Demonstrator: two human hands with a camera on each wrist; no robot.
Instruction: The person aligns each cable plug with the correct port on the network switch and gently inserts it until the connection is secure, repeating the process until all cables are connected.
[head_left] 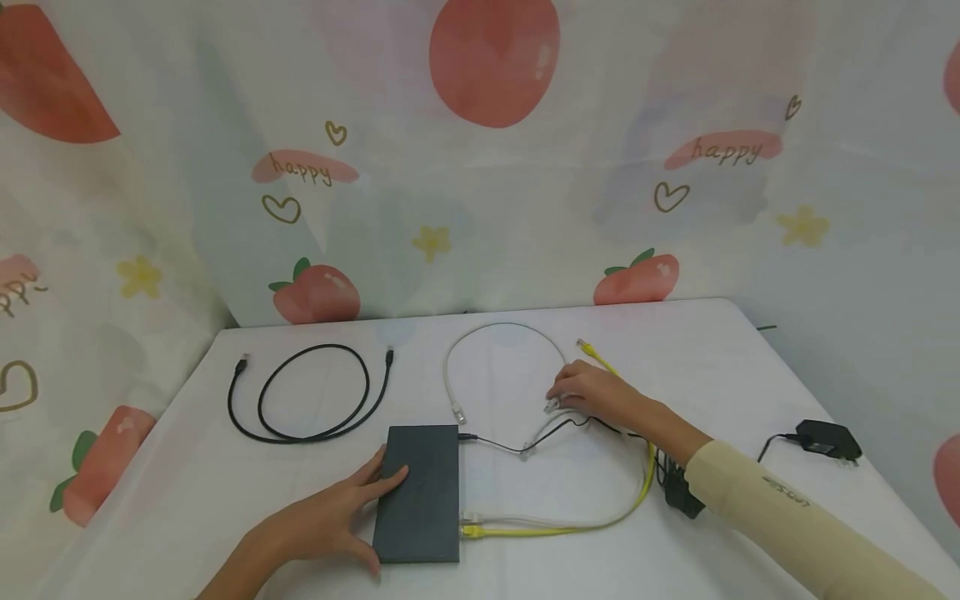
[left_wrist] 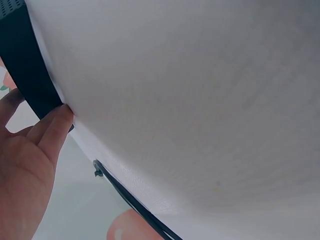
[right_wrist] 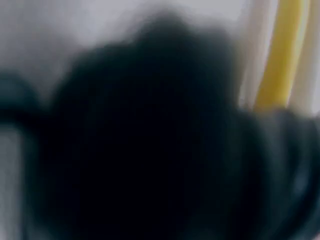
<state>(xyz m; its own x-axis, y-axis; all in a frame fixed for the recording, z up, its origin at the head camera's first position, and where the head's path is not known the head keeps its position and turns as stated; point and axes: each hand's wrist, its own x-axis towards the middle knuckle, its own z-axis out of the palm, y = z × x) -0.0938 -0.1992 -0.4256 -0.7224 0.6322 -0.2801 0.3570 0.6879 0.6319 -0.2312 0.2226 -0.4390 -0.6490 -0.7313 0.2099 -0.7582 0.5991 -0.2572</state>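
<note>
My left hand [head_left: 330,517] rests against the left side of a dark flat network box [head_left: 417,496], fingers spread, one fingertip on its top. In the left wrist view, straight fingers [left_wrist: 57,130] touch the box's side. Over the cables to the right, my right hand [head_left: 600,393] pinches a white network cable near its clear plug [head_left: 552,406]. That cable loops back to another clear plug [head_left: 458,412]. A yellow network cable [head_left: 525,532] and a white one run from the box's right side. The right wrist view is mostly a dark blur, hiding the fingers.
A coiled black network cable [head_left: 313,437] lies at the back left. A thin black power lead [head_left: 495,443] enters the box near its far right corner. A bundled black cord [head_left: 678,492] lies under the right forearm, and a power adapter [head_left: 825,437] sits near the right edge.
</note>
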